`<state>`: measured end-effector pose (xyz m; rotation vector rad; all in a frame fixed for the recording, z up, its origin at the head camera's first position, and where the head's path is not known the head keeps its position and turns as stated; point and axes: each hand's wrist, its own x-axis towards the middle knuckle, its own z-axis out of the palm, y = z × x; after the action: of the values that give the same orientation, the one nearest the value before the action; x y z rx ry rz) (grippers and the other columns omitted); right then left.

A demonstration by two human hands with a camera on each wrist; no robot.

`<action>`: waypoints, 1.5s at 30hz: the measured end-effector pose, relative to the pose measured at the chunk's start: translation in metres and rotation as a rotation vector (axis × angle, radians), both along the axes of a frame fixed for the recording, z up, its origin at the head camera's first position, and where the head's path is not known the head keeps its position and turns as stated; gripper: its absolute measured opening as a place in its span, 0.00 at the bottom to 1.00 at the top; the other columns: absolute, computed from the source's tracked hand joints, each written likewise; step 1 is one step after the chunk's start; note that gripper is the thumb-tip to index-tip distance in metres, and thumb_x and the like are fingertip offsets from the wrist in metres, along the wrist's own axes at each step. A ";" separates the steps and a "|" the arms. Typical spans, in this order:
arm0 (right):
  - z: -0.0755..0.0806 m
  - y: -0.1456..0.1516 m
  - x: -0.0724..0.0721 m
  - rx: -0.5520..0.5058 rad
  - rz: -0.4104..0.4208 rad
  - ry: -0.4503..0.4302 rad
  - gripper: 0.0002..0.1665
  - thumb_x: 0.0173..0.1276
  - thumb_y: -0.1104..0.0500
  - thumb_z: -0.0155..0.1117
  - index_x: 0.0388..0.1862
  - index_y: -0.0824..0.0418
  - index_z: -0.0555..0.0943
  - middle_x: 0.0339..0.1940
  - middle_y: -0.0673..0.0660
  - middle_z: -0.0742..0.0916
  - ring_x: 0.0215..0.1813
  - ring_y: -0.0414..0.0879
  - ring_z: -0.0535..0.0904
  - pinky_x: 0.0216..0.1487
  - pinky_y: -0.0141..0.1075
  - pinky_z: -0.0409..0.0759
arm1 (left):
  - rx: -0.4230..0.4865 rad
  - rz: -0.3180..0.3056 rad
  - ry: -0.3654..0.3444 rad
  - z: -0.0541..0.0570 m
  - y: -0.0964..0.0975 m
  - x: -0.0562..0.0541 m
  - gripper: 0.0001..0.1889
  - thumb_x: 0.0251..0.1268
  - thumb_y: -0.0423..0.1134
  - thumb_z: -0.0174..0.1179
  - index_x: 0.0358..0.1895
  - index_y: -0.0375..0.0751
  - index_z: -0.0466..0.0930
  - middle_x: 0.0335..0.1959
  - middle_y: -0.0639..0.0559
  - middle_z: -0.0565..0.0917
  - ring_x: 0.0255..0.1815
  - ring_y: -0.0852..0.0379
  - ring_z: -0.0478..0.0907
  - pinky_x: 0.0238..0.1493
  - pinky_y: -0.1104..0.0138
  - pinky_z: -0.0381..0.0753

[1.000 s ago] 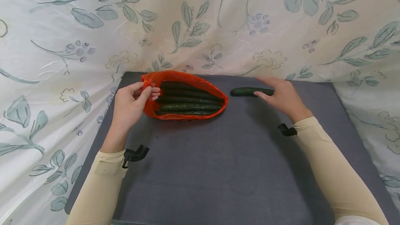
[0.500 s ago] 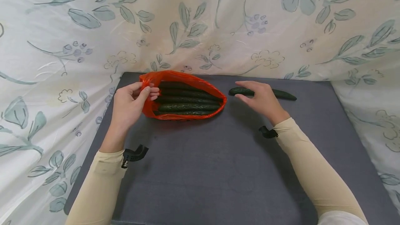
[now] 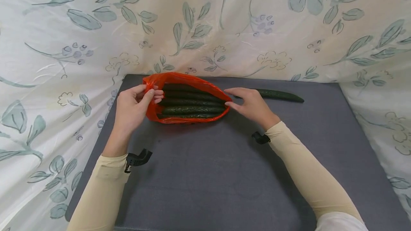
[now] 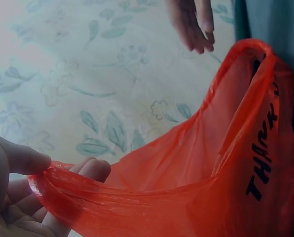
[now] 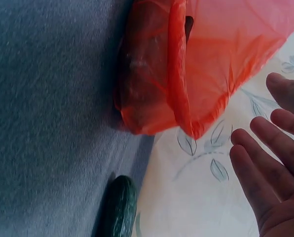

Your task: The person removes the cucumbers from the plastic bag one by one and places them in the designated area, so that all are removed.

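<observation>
A red plastic bag (image 3: 179, 119) lies on its side with its mouth spread wide, and several cucumbers (image 3: 192, 110) show inside it in a row. My left hand (image 3: 133, 108) pinches the left edge of the bag's mouth between thumb and fingers; the left wrist view shows the rim (image 4: 58, 182) folded there. At the opposite end of the mouth, my right hand (image 3: 252, 105) overlaps the rim in the head view. In the right wrist view its fingers (image 5: 270, 168) are extended, apart from the bag, holding nothing. One loose cucumber (image 3: 279, 95) lies behind the right hand, partly hidden by it.
The grey table (image 3: 205, 174) ends at the back against a floral curtain (image 3: 205, 27), which also hangs along the left and right sides. Black printed letters (image 4: 263, 158) mark the bag's outside.
My right hand has moved left from over the loose cucumber to the right end of the bag's mouth. The cucumber stays in place, and my left hand keeps its grip on the bag.
</observation>
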<state>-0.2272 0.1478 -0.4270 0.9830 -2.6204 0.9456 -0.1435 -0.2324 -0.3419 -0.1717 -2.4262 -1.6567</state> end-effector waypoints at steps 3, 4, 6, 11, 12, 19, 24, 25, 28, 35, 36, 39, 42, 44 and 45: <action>-0.002 -0.006 -0.001 -0.011 0.022 0.009 0.29 0.69 0.58 0.82 0.68 0.60 0.87 0.62 0.56 0.90 0.62 0.52 0.87 0.64 0.53 0.85 | -0.001 0.000 0.006 0.000 0.000 0.000 0.15 0.84 0.34 0.61 0.61 0.24 0.85 0.49 0.35 0.91 0.43 0.59 0.92 0.52 0.69 0.88; -0.002 -0.007 -0.001 -0.013 0.027 0.011 0.28 0.69 0.58 0.82 0.67 0.60 0.87 0.62 0.56 0.90 0.62 0.52 0.87 0.65 0.52 0.85 | 0.000 -0.001 0.008 -0.001 0.000 0.000 0.15 0.84 0.34 0.61 0.61 0.24 0.85 0.49 0.35 0.91 0.43 0.60 0.92 0.52 0.69 0.88; -0.003 -0.010 -0.002 -0.016 0.036 0.009 0.28 0.69 0.59 0.82 0.67 0.60 0.87 0.63 0.56 0.90 0.63 0.52 0.86 0.65 0.53 0.85 | 0.005 -0.003 0.012 -0.001 0.000 0.000 0.15 0.84 0.33 0.61 0.62 0.24 0.85 0.49 0.34 0.91 0.43 0.59 0.92 0.52 0.69 0.88; -0.006 -0.019 -0.001 -0.014 0.060 -0.006 0.28 0.69 0.60 0.82 0.67 0.60 0.87 0.63 0.56 0.89 0.64 0.52 0.85 0.64 0.52 0.85 | 0.016 -0.005 0.014 -0.001 0.001 0.000 0.15 0.83 0.33 0.61 0.61 0.24 0.85 0.49 0.34 0.91 0.44 0.55 0.93 0.52 0.69 0.88; -0.007 -0.021 0.000 -0.019 0.065 -0.007 0.28 0.69 0.61 0.82 0.67 0.60 0.87 0.62 0.56 0.90 0.63 0.52 0.86 0.64 0.51 0.86 | 0.017 -0.006 0.013 0.000 0.001 0.000 0.15 0.83 0.33 0.61 0.61 0.24 0.85 0.49 0.34 0.91 0.44 0.54 0.93 0.52 0.69 0.88; -0.019 -0.033 0.001 -0.002 0.098 -0.020 0.26 0.69 0.62 0.81 0.65 0.60 0.88 0.61 0.56 0.90 0.64 0.53 0.85 0.67 0.52 0.84 | 0.037 -0.010 0.018 0.001 0.002 0.001 0.16 0.83 0.32 0.61 0.61 0.22 0.84 0.49 0.33 0.90 0.44 0.55 0.93 0.52 0.68 0.88; -0.027 -0.040 0.002 0.043 0.102 -0.045 0.23 0.72 0.58 0.80 0.64 0.60 0.89 0.60 0.56 0.90 0.63 0.53 0.85 0.65 0.52 0.84 | 0.022 -0.008 0.015 0.001 0.003 0.001 0.16 0.83 0.33 0.61 0.61 0.23 0.84 0.49 0.33 0.91 0.43 0.57 0.92 0.52 0.69 0.88; -0.028 -0.041 0.002 0.050 0.107 -0.046 0.22 0.72 0.58 0.80 0.63 0.61 0.89 0.59 0.56 0.90 0.62 0.53 0.85 0.65 0.52 0.84 | 0.020 -0.008 0.015 0.001 0.004 0.001 0.16 0.83 0.33 0.61 0.62 0.23 0.84 0.49 0.34 0.91 0.43 0.58 0.92 0.52 0.69 0.88; -0.029 -0.045 0.002 0.075 0.127 -0.050 0.21 0.73 0.58 0.78 0.62 0.61 0.89 0.58 0.56 0.90 0.61 0.52 0.85 0.65 0.52 0.84 | 0.028 -0.008 0.013 0.001 0.004 0.000 0.16 0.83 0.32 0.61 0.62 0.23 0.84 0.49 0.33 0.90 0.43 0.59 0.92 0.52 0.68 0.88; -0.032 -0.058 0.003 0.132 0.175 -0.052 0.18 0.75 0.58 0.77 0.61 0.61 0.90 0.57 0.56 0.90 0.60 0.52 0.86 0.64 0.49 0.85 | 0.037 -0.014 0.010 0.001 0.005 0.000 0.15 0.83 0.32 0.62 0.61 0.24 0.85 0.49 0.33 0.90 0.43 0.57 0.92 0.52 0.68 0.89; -0.032 -0.059 0.003 0.141 0.180 -0.051 0.18 0.75 0.58 0.77 0.61 0.61 0.90 0.57 0.56 0.90 0.59 0.52 0.86 0.63 0.48 0.86 | 0.036 -0.015 0.008 0.001 0.005 0.000 0.15 0.83 0.32 0.62 0.60 0.24 0.85 0.49 0.34 0.90 0.44 0.56 0.92 0.51 0.68 0.89; -0.035 -0.062 0.001 0.163 0.186 -0.059 0.17 0.74 0.59 0.77 0.59 0.60 0.91 0.55 0.55 0.90 0.57 0.51 0.87 0.61 0.47 0.87 | 0.040 -0.016 0.002 0.001 0.007 0.000 0.14 0.83 0.32 0.62 0.60 0.24 0.85 0.49 0.34 0.90 0.44 0.54 0.93 0.51 0.68 0.89; -0.036 -0.065 -0.002 0.185 0.186 -0.080 0.15 0.74 0.59 0.78 0.57 0.60 0.91 0.53 0.54 0.90 0.56 0.50 0.87 0.59 0.46 0.87 | 0.043 -0.014 0.002 0.002 0.007 0.000 0.14 0.83 0.32 0.62 0.60 0.24 0.85 0.49 0.33 0.90 0.44 0.54 0.92 0.51 0.68 0.89; -0.037 -0.067 -0.003 0.207 0.183 -0.097 0.15 0.73 0.59 0.79 0.57 0.59 0.91 0.53 0.54 0.90 0.55 0.49 0.87 0.59 0.45 0.87 | 0.038 -0.013 0.004 0.002 0.008 0.000 0.14 0.83 0.32 0.62 0.60 0.24 0.85 0.49 0.34 0.90 0.44 0.55 0.92 0.51 0.68 0.89; -0.037 -0.068 -0.004 0.221 0.183 -0.108 0.15 0.73 0.59 0.79 0.57 0.59 0.91 0.53 0.54 0.90 0.55 0.49 0.87 0.59 0.45 0.87 | 0.036 -0.014 0.005 0.002 0.008 0.000 0.14 0.83 0.33 0.62 0.60 0.24 0.85 0.49 0.34 0.90 0.44 0.55 0.92 0.51 0.68 0.89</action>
<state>-0.2309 0.0800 -0.4640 1.2765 -2.8102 0.7763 -0.1436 -0.2248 -0.3402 -0.1870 -2.3950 -1.7025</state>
